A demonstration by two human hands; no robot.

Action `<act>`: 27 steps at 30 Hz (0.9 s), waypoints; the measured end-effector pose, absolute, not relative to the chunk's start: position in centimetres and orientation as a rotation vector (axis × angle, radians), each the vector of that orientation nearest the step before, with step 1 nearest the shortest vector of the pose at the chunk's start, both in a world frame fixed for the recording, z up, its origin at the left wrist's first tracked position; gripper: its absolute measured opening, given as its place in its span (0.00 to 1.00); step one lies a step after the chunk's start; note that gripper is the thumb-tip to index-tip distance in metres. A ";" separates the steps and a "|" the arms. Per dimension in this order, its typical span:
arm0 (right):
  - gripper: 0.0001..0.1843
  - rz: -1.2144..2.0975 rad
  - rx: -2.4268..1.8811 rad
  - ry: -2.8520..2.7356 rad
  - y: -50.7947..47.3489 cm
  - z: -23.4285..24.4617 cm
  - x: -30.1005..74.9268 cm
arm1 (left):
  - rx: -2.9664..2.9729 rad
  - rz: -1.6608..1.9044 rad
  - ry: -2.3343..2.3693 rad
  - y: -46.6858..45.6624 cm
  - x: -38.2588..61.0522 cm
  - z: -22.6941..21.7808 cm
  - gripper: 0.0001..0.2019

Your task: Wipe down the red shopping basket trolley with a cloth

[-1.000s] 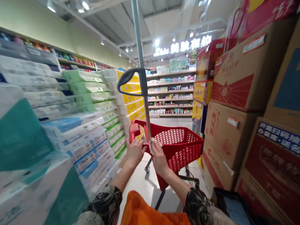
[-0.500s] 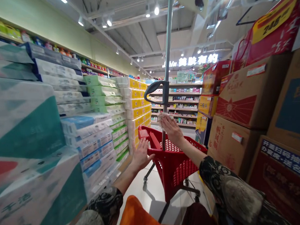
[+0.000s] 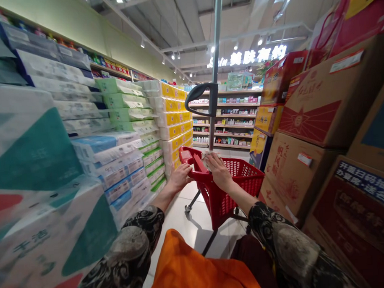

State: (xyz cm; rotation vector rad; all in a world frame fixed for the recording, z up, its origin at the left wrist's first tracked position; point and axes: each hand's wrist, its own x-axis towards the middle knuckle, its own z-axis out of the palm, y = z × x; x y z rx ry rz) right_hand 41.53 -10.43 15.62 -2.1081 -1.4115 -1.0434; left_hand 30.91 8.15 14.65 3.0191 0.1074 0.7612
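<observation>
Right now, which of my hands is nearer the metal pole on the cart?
Right. Your right hand is on the red cart handle, just below the metal pole. Your left hand is further left along the handle, apart from the pole.

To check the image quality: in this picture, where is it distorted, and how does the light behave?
In the head view, wide-angle distortion bends the stacked tissue packs and cartons near the edges; the lit sign glows brightly; the red shopping cart leaves a soft shadow on the floor.

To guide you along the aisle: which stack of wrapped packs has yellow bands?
The farthest stack, left of the red cart; nearer stacks show green or blue.
</observation>
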 end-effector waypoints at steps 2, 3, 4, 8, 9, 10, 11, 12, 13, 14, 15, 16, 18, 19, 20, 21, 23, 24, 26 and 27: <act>0.30 -0.995 -2.093 -1.390 -10.6 13.1 41.2 | 2.996 0.804 0.127 7.8 31.0 14.4 0.21; 0.29 -0.971 -2.087 -1.366 -10.6 11.9 40.9 | 2.984 0.832 0.135 7.5 31.0 14.2 0.21; 0.29 -0.943 -2.082 -1.336 -10.7 10.9 40.5 | 2.974 0.858 0.141 7.1 30.9 14.1 0.20; 0.26 -0.818 -2.087 -1.101 -11.0 9.2 38.5 | 2.960 0.948 0.129 5.4 30.4 13.7 0.18; 0.25 -0.785 -2.093 -1.035 -11.0 9.4 38.0 | 2.964 0.966 0.123 4.8 30.3 13.6 0.18; 0.24 -0.752 -2.099 -0.979 -11.1 9.9 37.4 | 2.969 0.981 0.121 4.3 30.2 13.6 0.18; 0.24 -0.717 -2.107 -0.941 -11.3 10.5 36.8 | 2.976 0.993 0.118 3.6 30.1 13.6 0.18; 0.24 -0.684 -2.113 -0.917 -11.4 11.2 36.3 | 2.986 1.002 0.114 2.9 30.0 13.7 0.18; 0.24 -0.652 -2.115 -0.911 -11.7 12.0 36.0 | 2.996 1.008 0.114 2.1 30.0 13.7 0.19; 0.23 -0.618 -2.117 -0.913 -12.0 12.7 35.7 | 3.006 1.015 0.118 1.2 30.0 13.8 0.19; 0.23 -0.588 -2.119 -0.906 -12.5 13.4 35.5 | 3.017 1.017 0.120 0.4 29.9 13.9 0.20; 0.22 -0.558 -2.121 -0.893 -13.0 13.9 35.5 | 3.028 1.013 0.113 -0.3 29.9 14.1 0.20; 0.21 -0.510 -2.122 -0.844 -14.4 14.7 35.7 | 3.037 0.984 0.067 -1.1 30.0 14.4 0.23; 0.20 -0.490 -2.121 -0.823 -15.2 14.9 36.0 | 3.033 0.958 0.037 -1.1 30.1 14.7 0.25; 0.20 -0.469 -2.121 -0.810 -16.0 15.1 36.3 | 3.024 0.930 0.021 -0.8 30.3 14.9 0.27; 0.19 -0.446 -2.124 -0.801 -16.8 15.2 36.6 | 3.015 0.895 0.036 -0.3 30.6 15.0 0.29; 0.18 -0.386 -2.137 -0.778 -18.1 15.5 37.5 | 3.011 0.785 0.142 1.1 31.2 15.2 0.31; 0.18 -0.349 -2.141 -0.760 -18.7 15.6 37.9 | 3.015 0.730 0.204 1.7 31.6 15.2 0.31; 0.17 -0.269 -2.135 -0.725 -19.6 16.0 38.7 | 3.026 0.661 0.283 2.3 32.0 15.0 0.31; 0.18 -0.228 -2.128 -0.712 -20.1 16.2 39.1 | 3.030 0.660 0.295 2.2 32.1 14.9 0.30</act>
